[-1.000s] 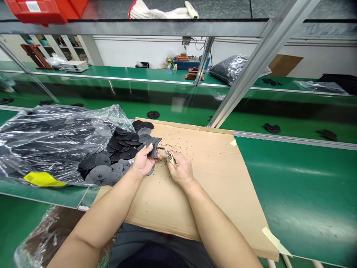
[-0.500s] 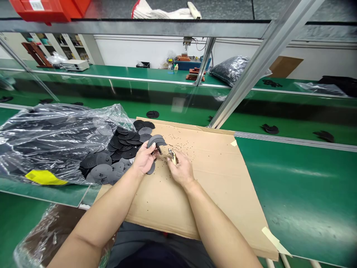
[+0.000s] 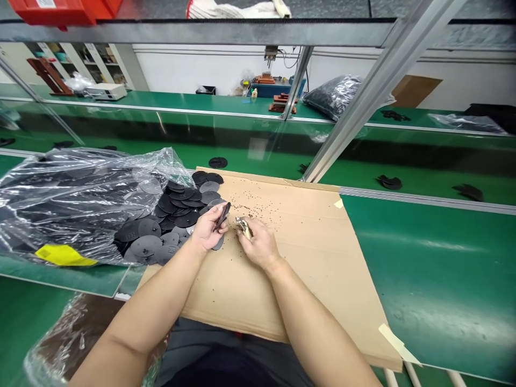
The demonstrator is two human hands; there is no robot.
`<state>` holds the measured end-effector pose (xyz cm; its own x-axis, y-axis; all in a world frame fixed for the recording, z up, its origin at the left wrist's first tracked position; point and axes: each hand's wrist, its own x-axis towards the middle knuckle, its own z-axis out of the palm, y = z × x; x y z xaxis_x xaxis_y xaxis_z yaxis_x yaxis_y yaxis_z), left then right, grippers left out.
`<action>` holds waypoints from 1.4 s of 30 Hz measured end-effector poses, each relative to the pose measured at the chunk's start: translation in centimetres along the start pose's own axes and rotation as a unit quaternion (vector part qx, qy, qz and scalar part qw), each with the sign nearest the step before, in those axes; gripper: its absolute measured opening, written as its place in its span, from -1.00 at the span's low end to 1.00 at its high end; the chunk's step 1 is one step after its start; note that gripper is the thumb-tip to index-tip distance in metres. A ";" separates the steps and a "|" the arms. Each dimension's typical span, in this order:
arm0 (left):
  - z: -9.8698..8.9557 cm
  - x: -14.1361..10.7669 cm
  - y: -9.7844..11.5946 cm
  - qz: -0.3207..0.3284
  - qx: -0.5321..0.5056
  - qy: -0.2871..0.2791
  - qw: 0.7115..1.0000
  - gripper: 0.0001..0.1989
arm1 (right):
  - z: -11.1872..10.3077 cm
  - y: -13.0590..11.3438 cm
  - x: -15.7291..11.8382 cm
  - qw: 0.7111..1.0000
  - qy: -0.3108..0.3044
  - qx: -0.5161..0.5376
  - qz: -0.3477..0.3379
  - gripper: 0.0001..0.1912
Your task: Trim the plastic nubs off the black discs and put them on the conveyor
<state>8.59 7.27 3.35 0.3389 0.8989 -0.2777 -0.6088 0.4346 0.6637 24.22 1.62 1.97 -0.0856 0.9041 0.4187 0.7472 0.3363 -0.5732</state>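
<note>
Between the thumb and fingers of my left hand (image 3: 208, 228) are black plastic discs (image 3: 222, 216), turned nearly edge-on; how many I cannot tell. My right hand (image 3: 260, 243) is closed around small cutting pliers (image 3: 244, 228) with pale handles. The metal jaws point at the discs, a short gap apart from them. Under both hands lies a cardboard sheet (image 3: 314, 279), sprinkled with tiny dark scraps (image 3: 258, 207). A pile of loose black discs (image 3: 177, 207) spreads from the mouth of a clear plastic bag (image 3: 80, 199) left of my left hand.
A metal post (image 3: 355, 107) rises slantwise behind the cardboard. More black pieces (image 3: 389, 183) rest on the green conveyor surface beyond. At the lower left stands a box lined with clear plastic (image 3: 76, 338). An overhead shelf holds a red bin (image 3: 68, 11) and a white glove (image 3: 237, 9).
The discs in my left hand have tilted from a fanned, face-up position to nearly edge-on. My right hand has shifted slightly left with the pliers, closer to them.
</note>
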 end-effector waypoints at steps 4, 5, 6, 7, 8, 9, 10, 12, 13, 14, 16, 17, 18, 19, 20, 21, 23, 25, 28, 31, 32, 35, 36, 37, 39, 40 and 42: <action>0.2 -0.2 0.0 -0.022 0.031 -0.003 0.999 -0.75 | 0.0 -0.2 -0.2 0.998 -0.041 -0.026 -0.037 -0.74; 0.2 -0.3 0.0 -0.023 0.037 -0.001 0.999 -0.75 | 0.1 -0.3 -0.2 0.998 -0.046 -0.030 -0.040 -0.74; 0.3 -0.3 0.0 -0.023 0.041 -0.001 0.999 -0.74 | 0.1 -0.3 -0.2 0.998 -0.048 -0.032 -0.040 -0.73; 0.3 -0.3 0.0 -0.022 0.044 -0.003 0.999 -0.74 | 0.1 -0.2 -0.2 0.997 -0.050 -0.033 -0.039 -0.72; 0.3 -0.4 0.0 -0.022 0.046 -0.005 0.999 -0.74 | 0.1 -0.2 -0.2 0.997 -0.052 -0.033 -0.037 -0.72; 0.4 -0.4 0.0 -0.022 0.047 -0.005 0.999 -0.74 | 0.1 -0.2 -0.2 0.997 -0.055 -0.032 -0.036 -0.71; 0.4 -0.4 0.0 -0.022 0.049 -0.005 0.999 -0.74 | 0.2 -0.2 -0.2 0.997 -0.058 -0.031 -0.036 -0.71; 0.4 -0.3 0.0 -0.023 0.051 -0.003 0.998 -0.74 | 0.1 -0.2 -0.2 0.997 -0.067 -0.030 -0.034 -0.72; 0.3 -0.3 0.0 -0.022 0.052 -0.002 0.998 -0.73 | 0.0 -0.2 -0.1 0.996 -0.075 -0.034 -0.032 -0.72; 0.3 -0.3 -0.1 -0.020 0.053 0.000 0.998 -0.72 | -0.1 -0.3 -0.1 0.995 -0.085 -0.041 -0.029 -0.72; 0.2 -0.2 -0.2 -0.008 0.057 0.007 0.998 -0.71 | -0.5 -0.6 0.0 0.991 -0.112 -0.068 -0.018 -0.69; 0.1 -0.1 -0.3 -0.001 0.060 0.013 0.998 -0.70 | -0.7 -0.7 0.1 0.988 -0.126 -0.084 -0.010 -0.68; 0.1 -0.1 -0.4 0.007 0.065 0.019 0.998 -0.70 | -1.0 -0.9 0.2 0.985 -0.139 -0.101 -0.001 -0.66; 0.1 0.0 -0.5 0.015 0.071 0.026 0.997 -0.70 | -1.2 -1.2 0.3 0.982 -0.150 -0.116 0.007 -0.64; 0.1 0.0 -0.6 0.023 0.077 0.031 0.996 -0.69 | -1.4 -1.4 0.4 0.979 -0.160 -0.129 0.014 -0.63; 0.1 0.0 -0.7 0.031 0.083 0.037 0.995 -0.70 | -1.6 -1.6 0.5 0.975 -0.169 -0.140 0.019 -0.63; 0.2 0.0 -0.8 0.046 0.095 0.046 0.993 -0.71 | -1.8 -1.8 0.6 0.970 -0.183 -0.157 0.024 -0.63; 0.3 -0.1 -0.8 0.057 0.105 0.053 0.991 -0.73 | -1.8 -1.9 0.6 0.966 -0.191 -0.169 0.029 -0.65; 0.3 -0.1 -0.9 0.064 0.113 0.055 0.990 -0.73 | -1.6 -1.7 0.4 0.964 -0.195 -0.177 0.035 -0.66; 0.3 -0.1 -0.9 0.064 0.114 0.053 0.990 -0.71 | -1.2 -1.5 0.2 0.969 -0.184 -0.158 0.037 -0.65; 0.3 0.0 -0.9 0.060 0.110 0.053 0.991 -0.70 | -1.0 -1.4 0.2 0.973 -0.174 -0.144 0.040 -0.65; 0.3 0.1 -0.6 0.048 0.083 0.048 0.994 -0.67 | -0.5 -1.1 0.1 0.987 -0.128 -0.084 0.043 -0.67; 0.3 0.1 -0.4 0.049 0.070 0.047 0.995 -0.66 | -0.3 -1.0 0.0 0.992 -0.105 -0.065 0.039 -0.70; 0.3 0.2 -0.1 0.057 0.055 0.053 0.995 -0.65 | -0.1 -0.9 -0.1 0.995 -0.079 -0.048 0.031 -0.72; 0.1 0.4 0.6 0.090 0.020 0.080 0.993 -0.67 | 0.2 -0.7 -0.2 0.999 -0.033 -0.027 0.004 -0.77; -0.1 0.5 1.0 0.111 0.000 0.096 0.989 -0.69 | 0.4 -0.7 -0.3 0.999 -0.021 -0.024 -0.016 -0.79; -0.4 0.7 1.7 0.145 -0.039 0.121 0.981 -0.72 | 0.9 -1.1 -0.5 0.997 -0.030 -0.023 -0.069 -0.81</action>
<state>7.49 8.67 4.01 -0.0314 0.9680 -0.2489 -0.7099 0.1537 0.6873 22.89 1.05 1.77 -0.2274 0.8649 0.4476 0.7545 0.4470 -0.4806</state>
